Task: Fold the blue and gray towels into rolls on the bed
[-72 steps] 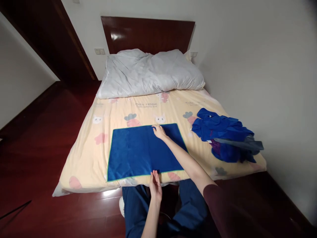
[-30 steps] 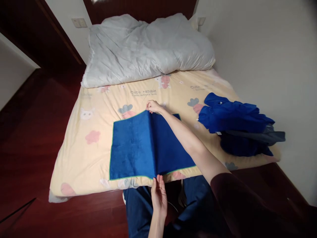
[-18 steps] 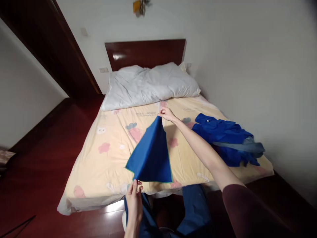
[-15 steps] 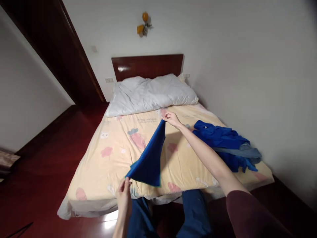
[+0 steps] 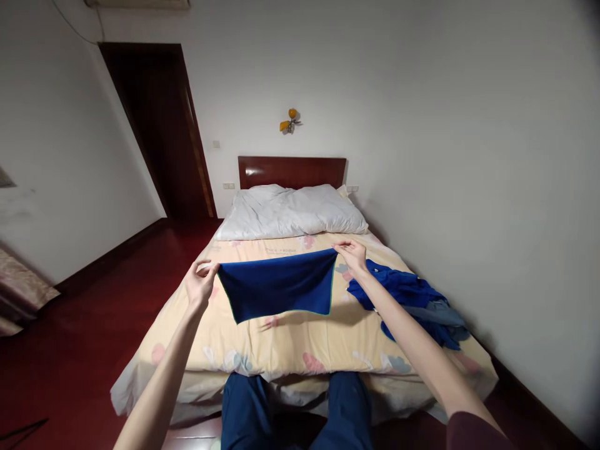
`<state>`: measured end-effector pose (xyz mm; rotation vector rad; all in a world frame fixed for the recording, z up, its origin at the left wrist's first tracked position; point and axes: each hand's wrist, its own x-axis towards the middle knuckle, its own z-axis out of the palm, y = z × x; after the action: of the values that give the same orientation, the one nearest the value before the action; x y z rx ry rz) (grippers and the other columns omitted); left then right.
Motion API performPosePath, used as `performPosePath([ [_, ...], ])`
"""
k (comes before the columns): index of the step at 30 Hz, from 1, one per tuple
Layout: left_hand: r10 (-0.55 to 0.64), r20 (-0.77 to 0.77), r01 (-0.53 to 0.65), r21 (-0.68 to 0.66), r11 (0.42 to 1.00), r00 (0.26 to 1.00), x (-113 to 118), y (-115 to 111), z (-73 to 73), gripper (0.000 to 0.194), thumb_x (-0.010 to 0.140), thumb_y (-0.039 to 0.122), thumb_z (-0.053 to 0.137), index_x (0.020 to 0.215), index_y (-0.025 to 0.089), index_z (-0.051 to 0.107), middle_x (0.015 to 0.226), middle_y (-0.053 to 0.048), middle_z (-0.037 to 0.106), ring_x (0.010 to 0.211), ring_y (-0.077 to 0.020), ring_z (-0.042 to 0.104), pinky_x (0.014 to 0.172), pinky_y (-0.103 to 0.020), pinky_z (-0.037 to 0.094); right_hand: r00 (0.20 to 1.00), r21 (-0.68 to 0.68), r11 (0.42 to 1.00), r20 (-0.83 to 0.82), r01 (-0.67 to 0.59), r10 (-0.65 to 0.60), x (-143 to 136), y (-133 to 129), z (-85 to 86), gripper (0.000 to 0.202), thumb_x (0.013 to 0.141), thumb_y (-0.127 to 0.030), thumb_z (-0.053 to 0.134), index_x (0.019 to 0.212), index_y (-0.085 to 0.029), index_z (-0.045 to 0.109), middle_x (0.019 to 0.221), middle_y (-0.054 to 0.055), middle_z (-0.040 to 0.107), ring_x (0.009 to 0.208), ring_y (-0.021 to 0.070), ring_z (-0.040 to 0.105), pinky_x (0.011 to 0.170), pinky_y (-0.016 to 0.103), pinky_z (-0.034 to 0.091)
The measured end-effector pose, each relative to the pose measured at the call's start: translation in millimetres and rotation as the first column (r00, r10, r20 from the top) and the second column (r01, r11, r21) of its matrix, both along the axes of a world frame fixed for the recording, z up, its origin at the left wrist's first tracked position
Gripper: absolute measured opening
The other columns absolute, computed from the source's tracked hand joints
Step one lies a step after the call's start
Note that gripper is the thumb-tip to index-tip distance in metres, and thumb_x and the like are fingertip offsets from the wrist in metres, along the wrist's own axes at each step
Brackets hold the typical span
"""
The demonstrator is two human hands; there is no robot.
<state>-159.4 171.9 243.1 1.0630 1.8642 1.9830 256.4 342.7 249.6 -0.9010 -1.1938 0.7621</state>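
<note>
Green-edged blue cloth is now lifted clear of the rabbit-print bedsheet, hanging above it, fold uppermost. Left hand and right hand, wide apart, each pinch a top corner. Halving looks done; blue clothes pile sits near right forearm.

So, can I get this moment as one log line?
left hand: pinching blue cloth, upper left corner; right hand: pinching upper right corner; cloth: hanging over bed; nearby: crumpled fabric pile on bed
</note>
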Motion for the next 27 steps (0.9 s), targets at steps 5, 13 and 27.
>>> performPosePath([
  [5,-0.12,-0.142,0.119,-0.011,0.993,0.983,-7.9,10.2,32.4,0.041,0.07,0.045,0.075,0.098,0.016,0.074,0.099,-0.01,0.077,0.092,-0.0232,0.071,0.082,-0.031,0.054,0.998,0.009,0.999,-0.043,-0.037,0.038,20.5,-35.8,15.1,0.051,0.046,-0.05,0.093,0.076,-0.016,0.07,0.079,0.009,0.076,0.079,0.0228,0.074,0.084,0.039,0.061],
  [13,-0.183,-0.331,0.175,-0.053,0.983,0.926,7.4,23.2,77.0,0.04,0.074,0.04,0.071,0.103,0.013,0.076,0.095,-0.009,0.078,0.09,-0.0223,0.071,0.083,-0.03,0.054,0.999,0.041,0.999,-0.047,0.018,-0.016,46.1,-65.1,14.8,0.047,0.046,-0.047,0.094,0.074,-0.016,0.074,0.08,0.009,0.077,0.081,0.0247,0.075,0.087,0.043,0.062],
  [27,-0.39,-0.28,0.351,-0.182,0.919,0.877,2.9,5.9,52.0,0.06,0.065,0.06,0.079,0.1,0.012,0.078,0.096,-0.013,0.077,0.091,-0.0284,0.07,0.081,-0.037,0.056,0.997,0.046,0.996,0.038,0.071,-0.073,88.3,-113.9,7.6,0.037,0.053,-0.044,0.094,0.073,-0.017,0.077,0.079,0.008,0.077,0.078,0.0245,0.075,0.084,0.041,0.063],
])
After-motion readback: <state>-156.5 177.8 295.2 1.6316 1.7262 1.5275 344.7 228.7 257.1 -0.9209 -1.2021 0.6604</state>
